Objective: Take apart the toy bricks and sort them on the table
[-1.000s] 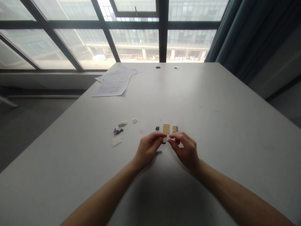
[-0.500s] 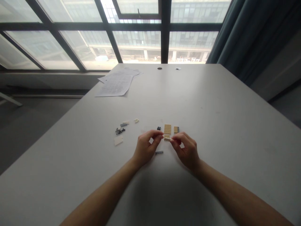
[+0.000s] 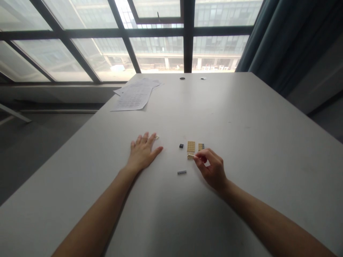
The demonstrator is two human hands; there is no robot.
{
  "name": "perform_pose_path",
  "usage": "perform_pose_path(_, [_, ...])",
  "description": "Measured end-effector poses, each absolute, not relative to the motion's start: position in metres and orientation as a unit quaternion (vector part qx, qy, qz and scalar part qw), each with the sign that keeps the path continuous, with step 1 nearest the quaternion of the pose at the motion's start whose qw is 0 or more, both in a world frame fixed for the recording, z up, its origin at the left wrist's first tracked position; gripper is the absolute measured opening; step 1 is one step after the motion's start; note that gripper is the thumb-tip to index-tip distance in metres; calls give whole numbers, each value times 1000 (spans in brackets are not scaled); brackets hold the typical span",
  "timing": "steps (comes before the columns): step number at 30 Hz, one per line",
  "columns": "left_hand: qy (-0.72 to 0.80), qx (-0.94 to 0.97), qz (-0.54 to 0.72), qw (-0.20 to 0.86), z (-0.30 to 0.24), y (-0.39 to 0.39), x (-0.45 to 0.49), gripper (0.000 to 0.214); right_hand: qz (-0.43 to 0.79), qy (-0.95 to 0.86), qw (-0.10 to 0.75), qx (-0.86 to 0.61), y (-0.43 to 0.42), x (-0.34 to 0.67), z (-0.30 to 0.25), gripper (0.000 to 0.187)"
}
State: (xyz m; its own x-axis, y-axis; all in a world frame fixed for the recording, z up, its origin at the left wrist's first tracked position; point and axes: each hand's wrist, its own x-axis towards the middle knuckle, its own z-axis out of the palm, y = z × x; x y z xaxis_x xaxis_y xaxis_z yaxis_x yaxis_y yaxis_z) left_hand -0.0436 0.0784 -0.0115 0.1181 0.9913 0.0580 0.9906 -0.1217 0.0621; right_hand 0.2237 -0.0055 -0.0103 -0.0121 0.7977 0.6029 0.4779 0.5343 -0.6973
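My left hand [image 3: 141, 151] is spread, palm down, over the group of small pieces on the left and hides most of them. A cream piece [image 3: 157, 137] shows at its index fingertip. My right hand [image 3: 211, 166] pinches a small cream building brick [image 3: 191, 156] between thumb and fingertips. Just beyond that brick lies a tan studded plate [image 3: 191, 146], and right of it a smaller tan and grey plate [image 3: 200, 146], partly behind my right hand. A black brick [image 3: 181, 146] sits left of the tan plate. Nearer to me lies a narrow grey brick [image 3: 182, 172].
Printed paper sheets [image 3: 134, 96] lie at the far left of the white table [image 3: 241, 107]. Two round fittings, one a dark cable hole [image 3: 182, 78], are near the far edge. Windows stand behind, and a dark blue curtain [image 3: 270, 39] hangs at the right.
My left hand has let go of the cream brick, moved left and spread over the loose pieces there. My right hand keeps its pinch in nearly the same place.
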Motion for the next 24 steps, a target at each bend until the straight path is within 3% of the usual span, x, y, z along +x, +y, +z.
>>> perform_pose_path(10, [508, 846, 144, 66, -18, 85, 9, 42, 157, -681, 540, -469, -6, 223, -7, 10])
perform_pose_path(20, [498, 738, 437, 130, 7, 50, 26, 23, 171, -657, 548, -488, -5, 224, -11, 5])
perform_pose_path(24, [473, 719, 472, 189, 10, 25, 41, 18, 154, -684, 549, -456, -8, 223, -10, 2])
